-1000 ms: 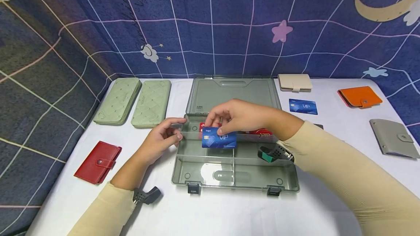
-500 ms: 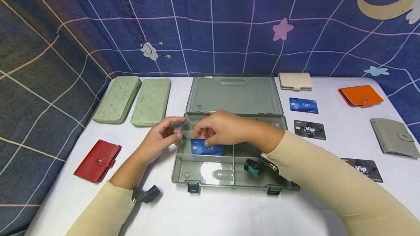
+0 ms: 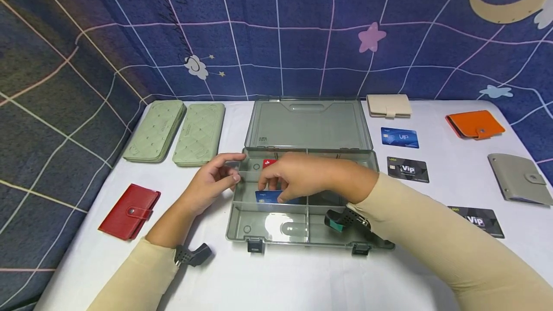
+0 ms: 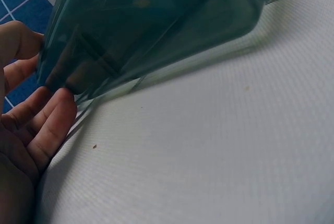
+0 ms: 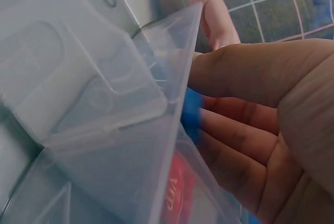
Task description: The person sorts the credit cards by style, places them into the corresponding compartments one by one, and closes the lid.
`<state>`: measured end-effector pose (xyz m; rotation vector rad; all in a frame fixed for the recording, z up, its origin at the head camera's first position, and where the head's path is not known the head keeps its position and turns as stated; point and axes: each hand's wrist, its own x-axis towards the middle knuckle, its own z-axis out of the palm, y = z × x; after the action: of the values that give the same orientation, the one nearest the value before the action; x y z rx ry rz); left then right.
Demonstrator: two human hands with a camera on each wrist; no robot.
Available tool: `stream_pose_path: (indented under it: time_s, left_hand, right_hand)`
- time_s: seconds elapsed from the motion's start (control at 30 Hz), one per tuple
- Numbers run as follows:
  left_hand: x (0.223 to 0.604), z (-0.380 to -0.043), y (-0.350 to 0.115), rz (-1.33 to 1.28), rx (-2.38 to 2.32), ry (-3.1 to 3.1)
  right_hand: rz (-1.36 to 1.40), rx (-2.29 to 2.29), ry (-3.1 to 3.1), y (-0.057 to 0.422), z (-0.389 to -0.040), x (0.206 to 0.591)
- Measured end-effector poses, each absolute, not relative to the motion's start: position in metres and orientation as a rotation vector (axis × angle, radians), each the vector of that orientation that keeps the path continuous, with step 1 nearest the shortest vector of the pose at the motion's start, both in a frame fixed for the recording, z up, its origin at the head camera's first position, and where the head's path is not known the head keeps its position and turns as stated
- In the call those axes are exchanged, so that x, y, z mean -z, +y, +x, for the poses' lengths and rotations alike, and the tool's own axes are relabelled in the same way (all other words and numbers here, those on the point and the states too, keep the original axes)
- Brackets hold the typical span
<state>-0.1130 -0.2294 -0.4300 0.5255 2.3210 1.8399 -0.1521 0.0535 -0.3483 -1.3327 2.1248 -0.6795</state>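
My right hand (image 3: pixel 289 176) pinches a blue VIP card (image 3: pixel 267 197) between thumb and fingers, low inside the middle left compartment of a grey see-through plastic box (image 3: pixel 268 241). In the right wrist view, clear divider walls partly cover this blue card (image 5: pixel 192 114), and a red card (image 5: pixel 178 190) with gold lettering shows behind the plastic. A corner of a red card (image 3: pixel 269 162) also shows in the back row in the head view. My left hand (image 3: pixel 211 184) holds the box's back left corner, fingertips against its side wall (image 4: pixel 156 41).
Right of the box lie a blue VIP card (image 3: pixel 399 137) and black cards (image 3: pixel 407 170), with a beige card holder (image 3: pixel 389 106), an orange one (image 3: pixel 475 124) and a grey one (image 3: pixel 520 179). Two green wallets (image 3: pixel 154 131) and a red card holder (image 3: pixel 130 211) lie to the left.
My right hand has moved left and down with the blue card, from above the box into the middle left compartment. My left hand has stayed at the box corner.
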Motion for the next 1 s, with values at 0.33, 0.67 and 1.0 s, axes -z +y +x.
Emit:
stream_pose_path:
  time_s: [0.33,0.67,1.0]
  left_hand:
    - [0.43,-0.113,-0.229,0.532,-1.868,2.297]
    - [0.429,-0.113,-0.228,0.519,-1.864,2.29]
    - [0.427,-0.111,-0.228,0.49,-1.857,2.292]
  right_hand:
    - [-1.224,1.081,2.088,0.093,-0.154,0.342]
    - [-0.913,1.292,2.271,0.179,-0.166,0.338]
    - [-0.615,1.309,2.482,0.272,-0.185,0.349]
